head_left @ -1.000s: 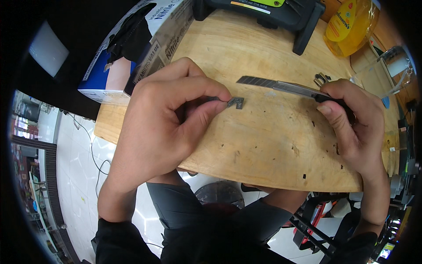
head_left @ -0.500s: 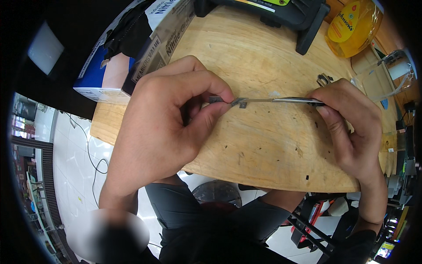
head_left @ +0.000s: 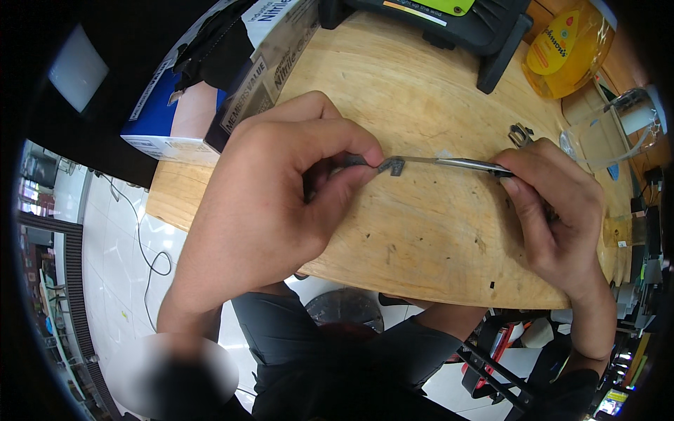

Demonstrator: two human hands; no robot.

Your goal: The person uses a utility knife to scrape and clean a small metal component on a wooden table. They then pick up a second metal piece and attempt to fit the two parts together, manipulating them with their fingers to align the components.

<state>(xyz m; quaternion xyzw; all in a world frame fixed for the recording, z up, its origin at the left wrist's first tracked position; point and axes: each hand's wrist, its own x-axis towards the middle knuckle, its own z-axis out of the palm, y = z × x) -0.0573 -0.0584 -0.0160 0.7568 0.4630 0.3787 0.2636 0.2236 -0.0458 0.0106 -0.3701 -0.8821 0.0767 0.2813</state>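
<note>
My left hand (head_left: pixel 274 189) pinches a small dark grey strip (head_left: pixel 397 168) between thumb and forefinger. Its free end sticks out past the fingertips and bends downward; the rest is partly hidden behind the fingers. From the other side, my right hand (head_left: pixel 554 210) grips a slim silver tool (head_left: pixel 463 163) with a thin, blade-like tip. That tip meets the strip just beside my left fingertips. Whether it is a knife or tweezers is hard to tell. Both hands are above the wooden table (head_left: pixel 393 238).
A glove box (head_left: pixel 172 144) with black material on top stands at the left. Behind are a black stand (head_left: pixel 484 31) and a bottle of amber liquid (head_left: pixel 562 56). A clear plastic container (head_left: pixel 611 133) and small dark clips (head_left: pixel 519 133) lie at right. Dark crumbs dot the tabletop.
My left hand has shifted slightly right, and my right hand slightly left and down. The strip's free end now hangs more steeply. The view has moved a little.
</note>
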